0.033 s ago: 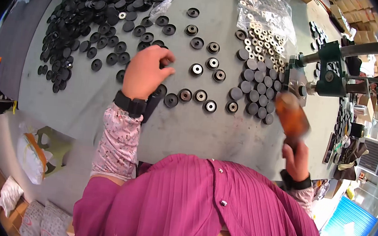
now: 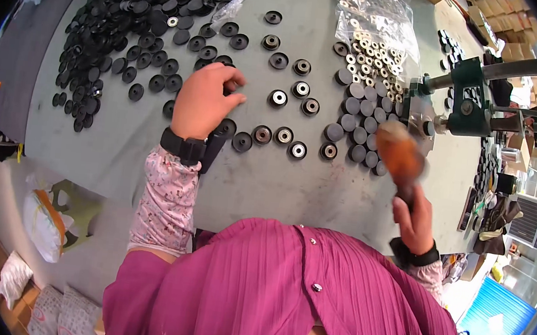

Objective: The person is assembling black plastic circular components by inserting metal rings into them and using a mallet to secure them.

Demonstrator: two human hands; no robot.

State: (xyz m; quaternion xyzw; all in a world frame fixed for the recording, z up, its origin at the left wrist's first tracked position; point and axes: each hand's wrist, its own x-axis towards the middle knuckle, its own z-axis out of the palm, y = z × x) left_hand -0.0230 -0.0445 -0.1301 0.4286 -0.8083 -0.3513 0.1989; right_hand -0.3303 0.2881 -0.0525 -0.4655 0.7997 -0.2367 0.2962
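Note:
My right hand (image 2: 417,219), at the right near the table's front edge, grips a mallet (image 2: 399,154) by its dark handle. Its amber-orange head is smeared by motion and appears over the edge of a group of dark round caps (image 2: 358,138). My left hand (image 2: 206,102) hovers over black flanged caps at the middle left. Its fingers are curled, with the thumb apart from them, and nothing shows in the gap. A dark long object (image 2: 213,152) lies partly hidden beside that wrist. Several black caps with metal ring centres (image 2: 278,98) lie between the hands.
A large heap of black caps (image 2: 126,28) covers the table's far left. Metal rings (image 2: 375,58) spill from a clear plastic bag (image 2: 380,12) at the back. A green clamp-like press (image 2: 468,103) with metal bars stands at the right. The grey table (image 2: 279,195) ends before my body.
My right hand and the mallet have moved left and slightly away from me. The left hand has hardly moved, and the caps lie as before.

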